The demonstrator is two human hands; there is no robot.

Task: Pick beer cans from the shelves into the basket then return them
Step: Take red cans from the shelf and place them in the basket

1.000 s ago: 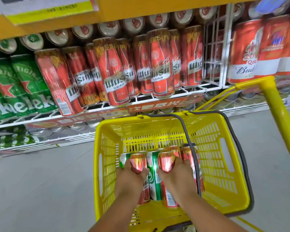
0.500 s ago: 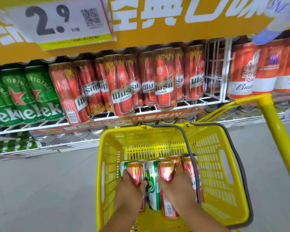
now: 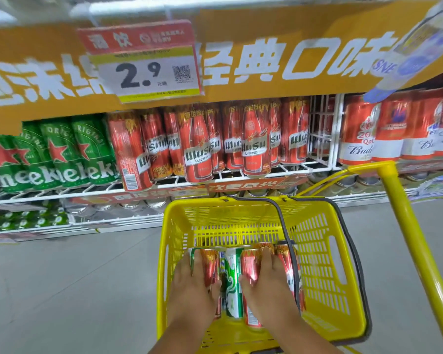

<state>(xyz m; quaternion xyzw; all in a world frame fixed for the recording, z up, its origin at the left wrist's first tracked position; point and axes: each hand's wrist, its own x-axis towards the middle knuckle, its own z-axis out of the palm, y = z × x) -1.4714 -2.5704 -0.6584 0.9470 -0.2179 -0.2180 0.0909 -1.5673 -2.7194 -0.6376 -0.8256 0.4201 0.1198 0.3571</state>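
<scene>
A yellow plastic basket (image 3: 325, 256) stands on the floor before the shelf, with several beer cans lying side by side in it. My left hand (image 3: 193, 287) grips a red can (image 3: 209, 264) at the left of the row. My right hand (image 3: 266, 287) grips another red can (image 3: 248, 264) to the right. Between them lies a green-and-white can (image 3: 232, 277). One more red can (image 3: 289, 267) lies at the far right under the grey basket handle (image 3: 287, 233). The wire shelf (image 3: 164, 186) above holds upright red Wusu cans (image 3: 197, 149).
Green Heineken cans (image 3: 62, 154) fill the shelf's left part, red-and-white Budweiser cans (image 3: 384, 134) its right, past a white wire divider (image 3: 322, 129). An orange banner with a price tag (image 3: 149, 72) hangs above. A yellow pole (image 3: 414, 246) slants at the right. Grey floor surrounds the basket.
The view has tilted upward, bringing the banner and price tag into sight. Both hands stay on the same two red cans in the basket.
</scene>
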